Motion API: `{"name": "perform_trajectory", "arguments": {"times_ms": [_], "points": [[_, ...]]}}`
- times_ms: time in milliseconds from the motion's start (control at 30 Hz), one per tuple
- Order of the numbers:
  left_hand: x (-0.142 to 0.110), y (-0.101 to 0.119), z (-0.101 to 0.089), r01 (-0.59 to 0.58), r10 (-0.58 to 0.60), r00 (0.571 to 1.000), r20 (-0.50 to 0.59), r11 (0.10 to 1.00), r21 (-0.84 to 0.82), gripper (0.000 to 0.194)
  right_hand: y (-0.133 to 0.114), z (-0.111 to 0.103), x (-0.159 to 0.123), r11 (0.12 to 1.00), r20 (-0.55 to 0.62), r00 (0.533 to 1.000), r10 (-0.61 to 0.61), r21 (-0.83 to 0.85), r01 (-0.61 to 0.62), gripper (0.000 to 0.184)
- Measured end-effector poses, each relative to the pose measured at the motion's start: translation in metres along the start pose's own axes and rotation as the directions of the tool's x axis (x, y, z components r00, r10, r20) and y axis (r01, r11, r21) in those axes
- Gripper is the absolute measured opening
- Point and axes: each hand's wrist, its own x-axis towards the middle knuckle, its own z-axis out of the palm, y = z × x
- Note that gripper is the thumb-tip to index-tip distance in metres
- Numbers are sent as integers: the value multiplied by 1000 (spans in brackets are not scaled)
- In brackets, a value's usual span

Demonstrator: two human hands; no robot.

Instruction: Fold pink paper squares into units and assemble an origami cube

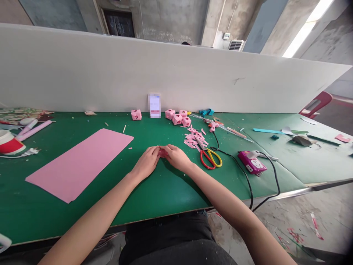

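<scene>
My left hand [148, 161] and my right hand [176, 157] meet over the green table, fingers bent together around a small pink folded paper piece [162, 153]. Most of that piece is hidden by the fingers, so its full shape does not show. Right of my right hand lie scissors [211, 158] with one red and one yellow handle, their blades over a heap of pink paper scraps [194, 138]. A large pink paper sheet [82, 162] lies flat to the left. Behind my hands sit several pink paper polyhedra [178, 117], with another pink paper polyhedron [136, 115] apart on the left.
A phone [154, 106] leans against the white partition [110, 73]. On the right are a pink glue gun [213, 126] and a magenta power adapter [252, 162] with black cable. A red-and-white cup [11, 143] and pink rolls [34, 130] stand far left.
</scene>
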Motion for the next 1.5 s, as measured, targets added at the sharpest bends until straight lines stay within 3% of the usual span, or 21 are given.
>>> {"name": "perform_trajectory", "arguments": {"times_ms": [133,333,467,567,633,767,1200,1333,1500], "points": [[-1,1,1,-55,54,998,15,985,163,43,-9,0,-6,977,64,998,20,-213,-6,49],[2,13,-9,12,-47,995,93,938,345,47,-11,8,0,996,49,998,41,-83,-37,38],[2,13,-8,61,-85,995,47,921,384,43,-14,12,2,979,-10,980,200,-36,-200,38],[0,11,-5,84,-97,995,16,920,383,38,-22,13,-5,926,-41,930,364,-94,-366,61],[-1,11,-4,88,-97,995,6,928,362,37,-28,13,-13,906,-8,918,396,-157,-392,70],[-3,11,-3,38,-38,999,-4,953,300,38,-37,13,-21,936,87,946,313,-197,-292,66],[-5,13,-9,37,-67,994,83,946,323,50,-39,14,-17,940,54,957,284,-211,-267,61],[-4,12,-12,10,-40,995,92,952,306,50,-34,10,-16,960,100,973,209,-211,-184,63],[-6,11,-11,21,-49,994,97,963,270,51,-33,8,-15,956,66,968,242,-187,-226,68]]}}
